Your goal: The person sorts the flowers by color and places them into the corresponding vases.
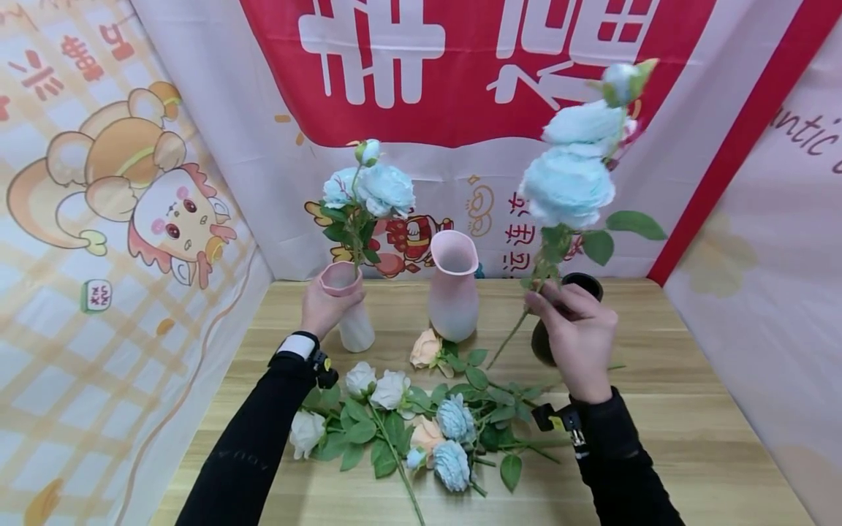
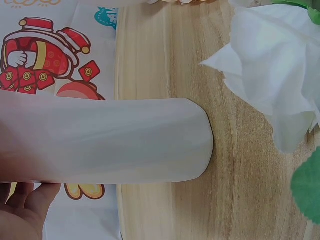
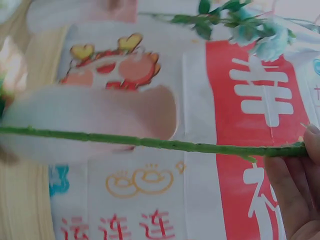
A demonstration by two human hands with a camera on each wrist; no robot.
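Note:
At the left, my left hand (image 1: 327,307) grips the upper part of a slim pink-and-white vase (image 1: 357,333). The vase stands slightly tilted, with a stem of pale blue artificial flowers (image 1: 386,190) in its mouth. In the left wrist view, that vase (image 2: 135,142) lies across the picture, fingertips (image 2: 42,197) on its side. My right hand (image 1: 582,336) pinches another blue flower stem (image 3: 175,145) and holds it above the table, its large blooms (image 1: 569,186) up. Behind this hand stands a dark vase (image 1: 542,343), partly hidden.
Between the hands stands a wider pink-and-white vase (image 1: 454,310). White roses (image 1: 391,389), peach roses (image 1: 426,348) and blue flowers (image 1: 452,465) lie with their leafy stems on the wooden table (image 1: 664,409). Printed cloth (image 1: 421,124) hangs behind the table.

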